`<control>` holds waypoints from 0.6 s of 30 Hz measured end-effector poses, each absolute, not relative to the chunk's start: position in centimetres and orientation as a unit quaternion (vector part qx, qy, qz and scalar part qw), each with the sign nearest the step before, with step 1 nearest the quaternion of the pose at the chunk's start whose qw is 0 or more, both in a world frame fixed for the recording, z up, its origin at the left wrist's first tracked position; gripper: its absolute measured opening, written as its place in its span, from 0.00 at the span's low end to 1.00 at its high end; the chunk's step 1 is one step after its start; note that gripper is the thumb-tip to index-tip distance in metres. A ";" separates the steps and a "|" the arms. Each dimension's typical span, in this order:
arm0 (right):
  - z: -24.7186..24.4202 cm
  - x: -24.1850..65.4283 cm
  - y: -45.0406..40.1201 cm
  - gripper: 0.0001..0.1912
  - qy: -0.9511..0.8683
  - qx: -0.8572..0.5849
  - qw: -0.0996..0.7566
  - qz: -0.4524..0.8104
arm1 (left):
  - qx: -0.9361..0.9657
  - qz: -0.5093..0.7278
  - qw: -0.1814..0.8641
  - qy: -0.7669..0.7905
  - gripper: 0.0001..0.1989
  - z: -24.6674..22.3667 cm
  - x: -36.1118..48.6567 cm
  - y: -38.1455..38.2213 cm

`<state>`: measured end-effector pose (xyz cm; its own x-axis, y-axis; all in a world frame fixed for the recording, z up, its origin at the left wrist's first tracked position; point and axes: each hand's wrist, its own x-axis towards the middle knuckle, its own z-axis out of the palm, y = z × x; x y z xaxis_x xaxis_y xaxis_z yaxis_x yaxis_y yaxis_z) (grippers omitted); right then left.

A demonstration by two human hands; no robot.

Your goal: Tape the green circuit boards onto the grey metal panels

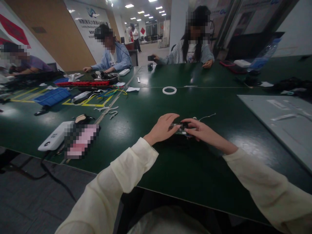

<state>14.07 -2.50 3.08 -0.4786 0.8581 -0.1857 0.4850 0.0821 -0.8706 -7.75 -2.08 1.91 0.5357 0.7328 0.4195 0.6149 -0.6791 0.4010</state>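
A small circuit board (181, 129) is between my two hands, just above the green table (136, 130). My left hand (165, 127) grips its left side, thumb below and fingers curved over the top. My right hand (198, 130) pinches the board's right end with thumb and index finger. Dark parts sit on the board, too small to make out. A thin pale wire (207, 116) sticks out past my right hand to the upper right. The board's underside is hidden.
A white ring (169, 90) lies beyond my hands. At left are a white power bank (56, 136), a pink phone (83, 141) and a blue tray (52, 96). A grey board (280, 120) lies at right. Several people sit across the table.
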 end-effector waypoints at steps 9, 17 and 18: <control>3.2 15.5 -2.7 0.29 -0.719 -0.514 0.212 0.417 | 0.923 0.136 0.109 0.343 0.28 1.9 -8.3 -2.1; 4.1 22.2 -0.5 0.19 -0.671 -0.596 0.303 0.320 | 0.917 0.146 0.096 0.358 0.23 1.4 -8.2 -2.0; 4.2 23.9 -0.1 0.17 -0.640 -0.621 0.340 0.298 | 0.917 0.147 0.098 0.359 0.23 1.4 -8.2 -2.0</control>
<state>23.86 -0.11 4.17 0.0019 0.9978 0.0658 0.5916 0.0519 -0.8046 -8.19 -1.95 1.45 0.6995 0.6864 0.1988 0.6288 -0.7234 0.2850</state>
